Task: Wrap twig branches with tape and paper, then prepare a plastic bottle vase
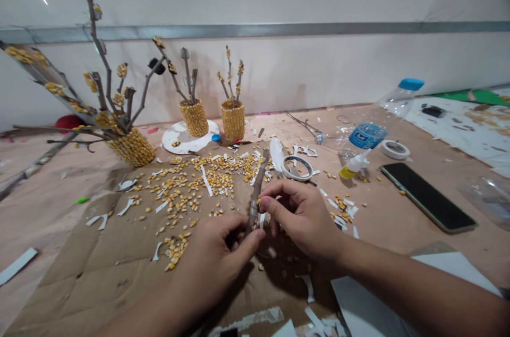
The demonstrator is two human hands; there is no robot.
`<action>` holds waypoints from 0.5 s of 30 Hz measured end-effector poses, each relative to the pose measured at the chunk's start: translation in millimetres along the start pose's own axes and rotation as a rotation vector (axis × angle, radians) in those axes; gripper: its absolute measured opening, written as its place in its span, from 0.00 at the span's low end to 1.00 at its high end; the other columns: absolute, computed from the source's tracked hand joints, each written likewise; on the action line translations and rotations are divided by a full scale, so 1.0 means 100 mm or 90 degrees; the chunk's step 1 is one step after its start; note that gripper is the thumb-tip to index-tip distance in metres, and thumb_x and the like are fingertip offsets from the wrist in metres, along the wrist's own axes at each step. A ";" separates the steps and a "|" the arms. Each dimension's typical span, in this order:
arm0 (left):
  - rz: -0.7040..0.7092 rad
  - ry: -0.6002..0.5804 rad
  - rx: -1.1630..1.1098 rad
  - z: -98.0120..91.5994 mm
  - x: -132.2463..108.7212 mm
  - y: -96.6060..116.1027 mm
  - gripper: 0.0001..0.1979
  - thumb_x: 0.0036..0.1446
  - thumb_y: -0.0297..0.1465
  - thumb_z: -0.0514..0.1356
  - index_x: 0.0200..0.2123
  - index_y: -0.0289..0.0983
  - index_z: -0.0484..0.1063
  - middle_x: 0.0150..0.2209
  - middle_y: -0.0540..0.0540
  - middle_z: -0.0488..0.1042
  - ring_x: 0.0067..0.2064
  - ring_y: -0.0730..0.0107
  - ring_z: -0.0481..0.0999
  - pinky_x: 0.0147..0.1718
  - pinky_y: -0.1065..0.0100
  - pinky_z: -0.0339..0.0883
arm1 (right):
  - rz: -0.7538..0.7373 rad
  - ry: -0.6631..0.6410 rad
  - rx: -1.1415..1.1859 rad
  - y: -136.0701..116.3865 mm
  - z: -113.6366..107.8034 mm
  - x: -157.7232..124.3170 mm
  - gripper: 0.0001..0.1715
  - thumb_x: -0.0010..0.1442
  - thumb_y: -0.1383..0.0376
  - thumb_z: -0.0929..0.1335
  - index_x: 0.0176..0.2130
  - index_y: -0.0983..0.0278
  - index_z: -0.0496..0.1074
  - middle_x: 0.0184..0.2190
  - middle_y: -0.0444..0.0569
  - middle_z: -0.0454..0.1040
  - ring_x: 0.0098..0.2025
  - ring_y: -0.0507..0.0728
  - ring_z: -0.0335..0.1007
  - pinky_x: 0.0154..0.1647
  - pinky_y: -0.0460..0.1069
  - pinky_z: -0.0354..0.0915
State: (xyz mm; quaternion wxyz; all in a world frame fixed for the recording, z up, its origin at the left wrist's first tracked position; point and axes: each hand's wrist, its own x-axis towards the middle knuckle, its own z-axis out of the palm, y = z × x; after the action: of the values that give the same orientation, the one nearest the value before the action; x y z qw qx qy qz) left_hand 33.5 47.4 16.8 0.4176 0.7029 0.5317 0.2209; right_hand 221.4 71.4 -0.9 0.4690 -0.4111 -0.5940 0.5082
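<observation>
My left hand (221, 246) is closed around the lower part of a short brown stick (260, 175), which points up and away from me. A band of clear tape seems to wrap the stick near its middle. Thumb and fingertips of my right hand (303, 215) pinch a yellow corn kernel (258, 201) against the stick's right side. A strip of white paper or tape hangs just below those fingertips. Loose corn kernels (221, 180) and white paper scraps lie beyond my hands on a cardboard sheet (87, 252).
Kernel-covered pots (133, 148) holding twigs stand at the back left, two by a white disc (171, 137). To the right are a tape roll (297, 168), a glue bottle (354, 166), a plastic bottle (368, 135), another tape roll (395, 149) and a phone (428, 196).
</observation>
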 end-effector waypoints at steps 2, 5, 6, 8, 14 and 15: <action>-0.002 -0.002 0.006 0.00 0.00 -0.01 0.17 0.64 0.42 0.60 0.28 0.37 0.78 0.22 0.49 0.72 0.25 0.70 0.66 0.26 0.67 0.54 | 0.022 -0.001 0.032 0.01 0.01 -0.01 0.10 0.66 0.58 0.72 0.37 0.62 0.73 0.26 0.42 0.76 0.20 0.49 0.72 0.20 0.44 0.68; 0.009 0.014 0.031 0.01 -0.01 -0.03 0.19 0.63 0.42 0.60 0.24 0.37 0.74 0.20 0.51 0.67 0.24 0.71 0.63 0.25 0.67 0.51 | 0.017 0.006 0.037 0.03 0.02 -0.01 0.11 0.66 0.58 0.72 0.36 0.62 0.72 0.26 0.42 0.76 0.21 0.51 0.75 0.21 0.45 0.71; 0.015 0.017 0.036 0.01 -0.01 -0.04 0.19 0.63 0.41 0.60 0.23 0.37 0.73 0.20 0.52 0.66 0.24 0.72 0.62 0.25 0.67 0.50 | 0.005 0.011 0.023 0.04 0.02 -0.01 0.10 0.66 0.58 0.72 0.36 0.62 0.73 0.26 0.42 0.76 0.21 0.51 0.74 0.21 0.45 0.70; 0.027 0.012 0.033 0.02 -0.02 -0.05 0.18 0.64 0.40 0.59 0.24 0.37 0.73 0.20 0.52 0.67 0.24 0.72 0.63 0.25 0.68 0.51 | -0.016 0.022 -0.004 0.05 0.02 -0.01 0.09 0.67 0.60 0.72 0.36 0.62 0.73 0.24 0.41 0.75 0.21 0.50 0.73 0.22 0.45 0.69; 0.054 -0.003 0.041 0.05 -0.02 -0.07 0.20 0.66 0.40 0.56 0.24 0.37 0.72 0.21 0.51 0.67 0.24 0.72 0.62 0.26 0.67 0.51 | -0.067 0.044 -0.068 0.07 0.03 -0.04 0.09 0.67 0.61 0.71 0.34 0.62 0.72 0.24 0.42 0.75 0.23 0.50 0.72 0.23 0.45 0.67; 0.056 0.000 0.047 0.05 -0.02 -0.07 0.20 0.65 0.40 0.56 0.23 0.37 0.71 0.20 0.52 0.65 0.24 0.72 0.61 0.26 0.67 0.50 | -0.075 0.044 -0.083 0.07 0.04 -0.05 0.09 0.66 0.62 0.71 0.34 0.62 0.72 0.25 0.42 0.75 0.23 0.50 0.72 0.23 0.45 0.67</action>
State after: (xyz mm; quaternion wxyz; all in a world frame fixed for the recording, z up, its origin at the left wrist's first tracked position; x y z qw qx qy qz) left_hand 32.9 43.9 8.9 0.3813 0.7403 0.5084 0.2193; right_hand 219.0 67.1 -8.5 0.4908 -0.4223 -0.6323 0.4254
